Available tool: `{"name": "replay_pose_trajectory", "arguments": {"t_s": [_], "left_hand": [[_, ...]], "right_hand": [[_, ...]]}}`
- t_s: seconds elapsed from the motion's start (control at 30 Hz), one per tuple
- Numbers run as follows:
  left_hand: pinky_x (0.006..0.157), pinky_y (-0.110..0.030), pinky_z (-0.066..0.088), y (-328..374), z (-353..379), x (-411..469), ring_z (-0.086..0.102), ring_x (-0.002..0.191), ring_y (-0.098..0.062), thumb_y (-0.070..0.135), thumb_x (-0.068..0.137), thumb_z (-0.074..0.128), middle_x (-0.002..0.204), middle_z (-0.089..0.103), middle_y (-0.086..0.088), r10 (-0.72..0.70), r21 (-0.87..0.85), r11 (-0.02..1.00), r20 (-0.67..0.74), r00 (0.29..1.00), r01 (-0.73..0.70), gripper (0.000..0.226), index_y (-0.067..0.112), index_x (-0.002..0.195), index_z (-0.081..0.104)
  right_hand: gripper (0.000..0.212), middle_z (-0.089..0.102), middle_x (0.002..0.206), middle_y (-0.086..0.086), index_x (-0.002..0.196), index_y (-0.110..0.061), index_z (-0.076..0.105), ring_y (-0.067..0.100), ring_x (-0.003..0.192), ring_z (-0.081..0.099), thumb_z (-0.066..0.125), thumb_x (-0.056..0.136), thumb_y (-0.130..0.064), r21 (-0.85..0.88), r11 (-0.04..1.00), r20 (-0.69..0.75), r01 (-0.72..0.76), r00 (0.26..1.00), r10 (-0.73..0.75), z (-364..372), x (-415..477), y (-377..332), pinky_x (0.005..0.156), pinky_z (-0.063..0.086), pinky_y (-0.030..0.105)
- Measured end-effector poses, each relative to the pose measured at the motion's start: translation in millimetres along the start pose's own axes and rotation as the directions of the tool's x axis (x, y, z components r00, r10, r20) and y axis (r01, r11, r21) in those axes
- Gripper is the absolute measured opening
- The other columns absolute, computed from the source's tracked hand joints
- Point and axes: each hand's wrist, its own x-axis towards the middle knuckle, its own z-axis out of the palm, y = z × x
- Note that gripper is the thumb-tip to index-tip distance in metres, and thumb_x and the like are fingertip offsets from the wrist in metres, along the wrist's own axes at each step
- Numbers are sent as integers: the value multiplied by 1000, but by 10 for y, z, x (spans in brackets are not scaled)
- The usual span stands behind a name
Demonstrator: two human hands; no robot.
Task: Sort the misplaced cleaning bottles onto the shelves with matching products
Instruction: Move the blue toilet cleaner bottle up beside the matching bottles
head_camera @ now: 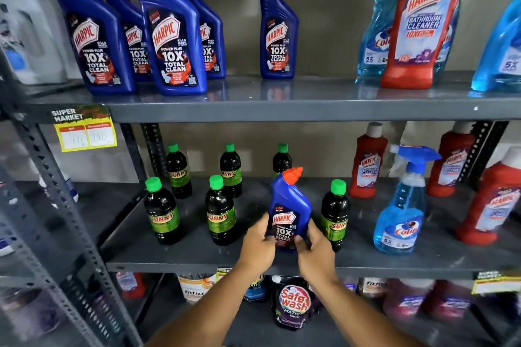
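A blue Harpic bottle (pixel 290 203) with an orange cap stands slightly tilted on the middle shelf (pixel 197 265), among several dark Sunny bottles (pixel 220 211) with green caps. My left hand (pixel 258 242) and my right hand (pixel 314 248) both grip its lower part from either side. Several matching blue Harpic bottles (pixel 172 34) stand on the upper shelf (pixel 282 110), with one more (pixel 278 34) apart to their right. A red Harpic bathroom cleaner (pixel 423 25) stands among blue Colin spray bottles (pixel 373 36) at the upper right. A Colin spray bottle (pixel 401 205) stands among red Harpic bottles (pixel 366 160) at the middle right.
A perforated grey shelf post (pixel 56 205) runs down the left. A yellow price tag (pixel 84 135) hangs from the upper shelf edge. The bottom shelf holds a Safewash pouch (pixel 293 301) and other packs. A gap lies between the blue Harpic groups on the upper shelf.
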Motion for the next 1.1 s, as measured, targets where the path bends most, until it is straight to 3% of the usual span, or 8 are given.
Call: {"name": "replay_pose_trajectory", "arguments": {"t_s": [0.17,0.27,0.4,0.53,0.67,0.9,1.0,1.1], "left_hand": [[107,-31,46,291,31,-312,60,122,-13,16,93,58,135,63,-2,132,87,989,-187,974,-117,48,20,140,49],[97,-22,50,819,-32,-464,66,111,-5,23,88,68,126,69,2,257,-8,961,-333,907,-275,50,22,135,54],[98,-29,51,1467,-239,-607,65,114,-5,24,85,70,125,69,3,399,-35,884,-465,790,-467,47,31,129,55],[89,-17,54,2109,-480,-402,68,101,3,27,82,68,113,69,13,500,49,828,-513,698,-558,46,21,127,60],[86,-11,51,2474,-641,34,65,96,13,16,84,71,112,68,13,475,-66,817,-486,734,-572,42,12,125,62],[94,-39,57,2406,-730,594,70,104,-8,17,83,68,115,74,1,395,-82,868,-483,782,-489,37,15,120,67],[92,-35,58,2377,-749,756,69,102,-3,14,84,69,116,73,4,373,-84,880,-487,790,-467,39,15,123,65],[78,-18,59,2303,-748,841,68,86,11,14,84,69,94,70,26,398,-41,875,-507,765,-482,39,18,122,64]], "right_hand": [[45,74,114,-12,134,-35,57,4,109,67,66,91,-23,205,972,-146,112,986,-82,-210,-119,-176,96,52,31],[46,75,114,-15,131,-37,59,8,111,68,69,89,-23,285,918,-244,274,947,-207,-500,-127,-719,95,52,29],[43,75,106,-23,129,-32,63,-3,99,70,70,88,-23,304,833,-291,462,878,-381,-787,-244,-1382,83,52,11],[38,76,109,-15,127,-24,65,2,102,70,66,89,-21,364,730,-300,579,814,-497,-1061,-46,-2090,87,54,19],[33,77,99,-15,118,-31,69,4,95,72,68,85,-29,302,755,-327,583,807,-492,-1105,349,-2487,87,57,31],[23,78,95,-8,98,-40,72,10,89,74,67,76,-43,297,839,-290,455,880,-375,-873,876,-2556,85,61,43],[28,77,99,-6,110,-29,72,12,90,74,71,82,-33,317,858,-263,404,907,-330,-818,1049,-2542,86,60,44],[32,76,104,-5,115,-26,69,14,96,73,71,83,-29,280,872,-230,401,910,-345,-790,1159,-2530,89,59,45]]}}
